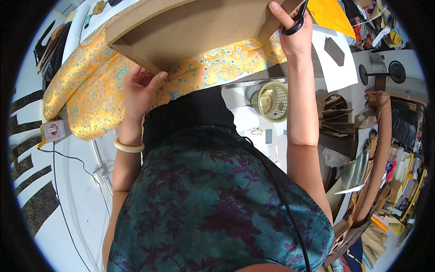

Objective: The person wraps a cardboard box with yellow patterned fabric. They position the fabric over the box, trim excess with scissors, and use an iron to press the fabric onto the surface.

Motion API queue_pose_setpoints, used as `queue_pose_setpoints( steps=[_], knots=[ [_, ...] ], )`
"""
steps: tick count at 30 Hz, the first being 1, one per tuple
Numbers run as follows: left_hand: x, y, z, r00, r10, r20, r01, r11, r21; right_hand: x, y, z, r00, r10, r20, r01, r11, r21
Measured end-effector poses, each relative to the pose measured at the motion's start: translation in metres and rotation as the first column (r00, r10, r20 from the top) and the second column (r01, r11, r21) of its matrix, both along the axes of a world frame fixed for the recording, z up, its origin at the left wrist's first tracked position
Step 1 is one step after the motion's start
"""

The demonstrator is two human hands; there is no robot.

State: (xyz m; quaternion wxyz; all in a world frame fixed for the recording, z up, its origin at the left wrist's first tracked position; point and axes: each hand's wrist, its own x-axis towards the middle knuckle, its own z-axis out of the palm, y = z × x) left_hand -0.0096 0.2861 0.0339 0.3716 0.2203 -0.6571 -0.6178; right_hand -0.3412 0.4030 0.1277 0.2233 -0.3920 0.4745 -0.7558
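Note:
A shallow brown board box (200, 34) is tilted up at the top of the view, its hollow side towards me. My left hand (141, 90) grips its near left corner, the thumb on the edge and the fingers beneath. At its right end, my right hand (297, 39) has a black handle loop, apparently of scissors (295, 30), around the base of the thumb. That thumb reaches to the box's right wall; the blades are out of sight. Under the box spreads yellow brocade fabric (95, 91) with blue and pink patterns, hanging over the table's near edge.
A pale green wastebasket (273, 102) stands on the floor below the table. White paper (334, 64) with a dark angular piece (334, 51) lies to the right. A long brown roll (382, 136) leans among stored materials. Cables (64, 204) run on the left.

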Motion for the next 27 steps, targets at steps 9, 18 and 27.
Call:
queue_pose_setpoints(
  steps=[9,18,27],
  knots=[
    [-0.007,0.005,0.008,1.000,-0.027,-0.003,0.027,0.999,-0.025,0.004,0.001,-0.003,0.994,0.049,0.097,-0.043,0.997,-0.070],
    [-0.005,0.005,0.003,0.998,-0.060,0.024,0.060,0.998,0.011,-0.009,-0.002,-0.013,0.998,0.029,0.055,-0.027,0.999,-0.048],
    [0.000,-0.014,0.057,0.982,-0.153,-0.109,0.139,0.982,-0.128,-0.047,0.001,-0.047,0.996,0.012,0.085,-0.013,1.000,0.013]
  ],
)
